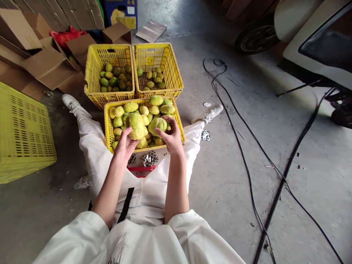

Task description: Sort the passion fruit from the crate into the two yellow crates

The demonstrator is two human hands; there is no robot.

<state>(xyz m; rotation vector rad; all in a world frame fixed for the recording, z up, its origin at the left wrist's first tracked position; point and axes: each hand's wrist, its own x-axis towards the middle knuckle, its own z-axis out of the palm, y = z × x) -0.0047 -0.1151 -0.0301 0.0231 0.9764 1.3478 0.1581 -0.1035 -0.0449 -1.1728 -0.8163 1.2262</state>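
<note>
My left hand [127, 144] is closed around a large, bumpy yellow-green fruit [135, 125], its kind not certain. In my right hand [172, 136] sits a smaller, ribbed green fruit [157, 126], with my thumb across its near side. Both fruits are held side by side above the front yellow crate [106, 128]. That crate is filled with several more yellow-green fruits [131, 107], some smooth and some knobbly. My fingers behind the larger fruit are mostly hidden.
Behind it stand a left yellow crate [92, 73] and a right yellow crate [176, 73], both holding smaller fruits. A taller yellow crate [24, 132] is at far left, near cardboard boxes [49, 66]. Black cables [247, 172] cross the floor beside a parked vehicle [321, 47].
</note>
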